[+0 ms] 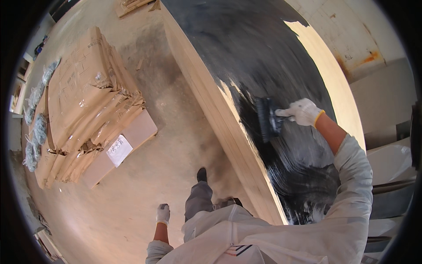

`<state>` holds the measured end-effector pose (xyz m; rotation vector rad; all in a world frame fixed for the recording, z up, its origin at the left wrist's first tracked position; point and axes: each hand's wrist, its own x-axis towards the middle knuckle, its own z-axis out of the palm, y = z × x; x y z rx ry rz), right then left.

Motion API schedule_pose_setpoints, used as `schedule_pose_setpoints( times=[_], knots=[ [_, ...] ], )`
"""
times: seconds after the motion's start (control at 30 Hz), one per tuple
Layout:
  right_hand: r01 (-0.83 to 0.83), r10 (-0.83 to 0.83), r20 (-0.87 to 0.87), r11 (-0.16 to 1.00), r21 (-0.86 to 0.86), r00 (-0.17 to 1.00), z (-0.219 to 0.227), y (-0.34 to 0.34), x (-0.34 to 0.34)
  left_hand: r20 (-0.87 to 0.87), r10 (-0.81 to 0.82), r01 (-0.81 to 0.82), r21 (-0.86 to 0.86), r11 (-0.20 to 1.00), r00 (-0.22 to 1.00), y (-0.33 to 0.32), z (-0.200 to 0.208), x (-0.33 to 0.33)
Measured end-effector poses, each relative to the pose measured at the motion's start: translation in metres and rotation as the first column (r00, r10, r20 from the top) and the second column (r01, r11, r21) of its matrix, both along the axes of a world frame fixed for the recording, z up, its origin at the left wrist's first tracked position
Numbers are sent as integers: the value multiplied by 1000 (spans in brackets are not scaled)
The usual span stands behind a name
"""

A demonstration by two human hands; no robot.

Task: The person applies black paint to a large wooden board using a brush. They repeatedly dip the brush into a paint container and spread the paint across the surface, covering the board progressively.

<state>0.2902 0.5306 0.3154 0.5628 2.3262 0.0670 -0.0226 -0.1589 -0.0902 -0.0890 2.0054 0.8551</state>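
Note:
My right hand (304, 111), in a white glove with a yellow cuff, is closed around the handle of a wide dark brush (267, 119). The brush's head rests on a pale board (320, 53) that is mostly coated in wet-looking black paint (259, 39). Streaky, thinner strokes show around and below the brush, and bare pale patches remain along both long edges. My left hand (163, 213), also gloved, hangs low over the floor beside my leg, away from the board. Its fingers look curled, but what they hold, if anything, cannot be made out.
The board tops a thick stack of pale sheets (215, 132) running away from me. Left on the floor (176, 163) stands a pile of brown-wrapped packages (79, 92) with a paper label (119, 151) and clear plastic bags (39, 130). A stained wall (351, 39) and more panels (389, 163) are at right.

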Motion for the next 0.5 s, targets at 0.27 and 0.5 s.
schedule_pose_setpoints(
  times=[0.27, 0.5],
  knots=[
    [-46, 51, -142, 998, 44, 989, -15, 25, -54, 38, -130, 134, -135, 982, 991, -26, -36, 12],
    [-15, 27, -141, 996, 86, 990, -7, 47, -63, 62, 26, -26, -9, 1000, 998, 21, 2, -3]
  ],
)
